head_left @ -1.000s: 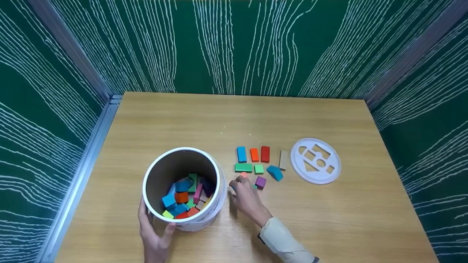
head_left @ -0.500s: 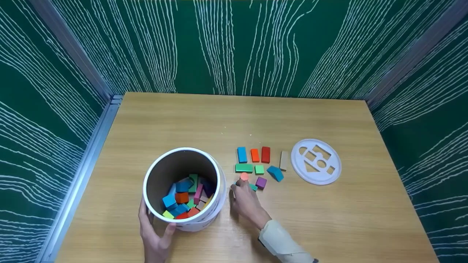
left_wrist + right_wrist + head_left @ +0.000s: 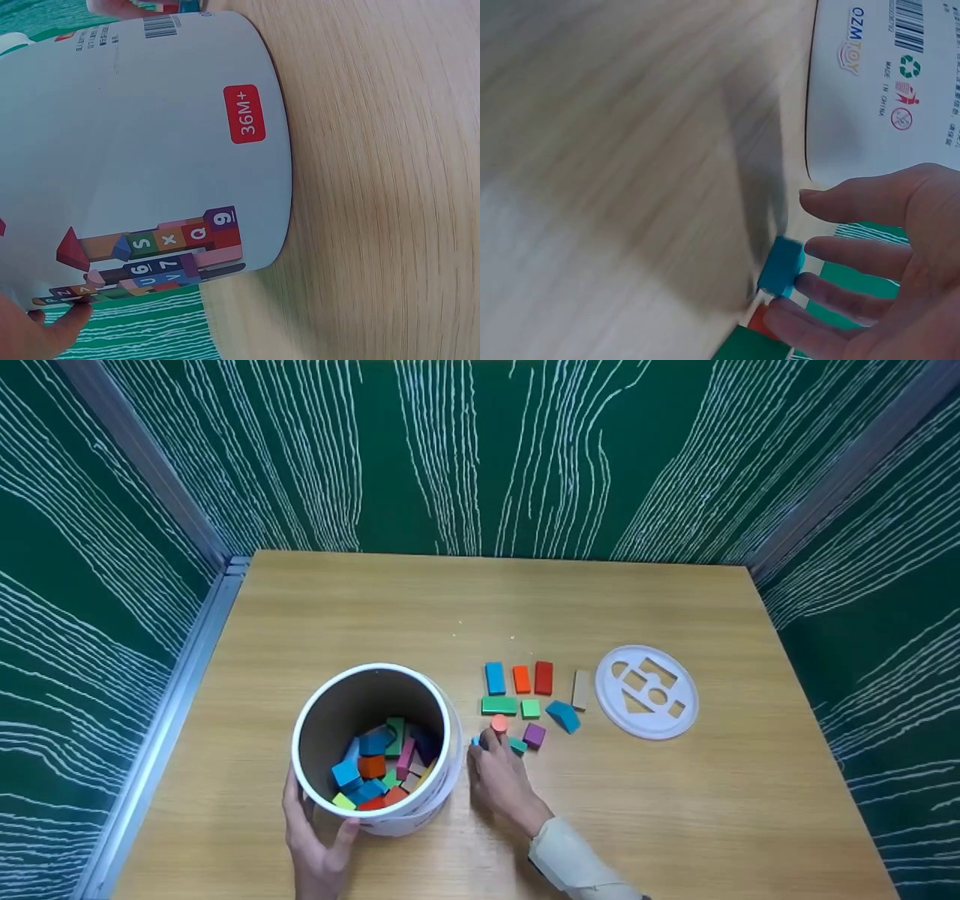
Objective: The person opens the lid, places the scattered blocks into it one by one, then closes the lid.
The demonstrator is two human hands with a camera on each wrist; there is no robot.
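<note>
In the head view, my left hand (image 3: pixel 319 840) holds the near left side of a white bucket (image 3: pixel 375 666), thumb in front and fingers round the left. Several coloured toy blocks (image 3: pixel 372 766) lie inside it. My right hand (image 3: pixel 504 780) is low over the table, right of the bucket. In the right wrist view its fingertips touch a small blue block (image 3: pixel 782 266) on the table, while the thumb stays apart. Just beyond this hand are a coral cylinder (image 3: pixel 499 724), a teal block (image 3: pixel 517 745) and a purple block (image 3: pixel 534 736).
Further back lie a blue block (image 3: pixel 495 679), an orange block (image 3: pixel 521 679), a red block (image 3: pixel 544 678), green blocks (image 3: pixel 499 705), a blue arched block (image 3: pixel 563 717) and a beige block (image 3: pixel 580 690). A white lid (image 3: pixel 646 725) with shaped holes is at right on the wooden table (image 3: pixel 637 600).
My right hand has shifted slightly toward me, its fingers drawing back so the coral cylinder and teal block show more. The left hand and bucket have stayed put.
</note>
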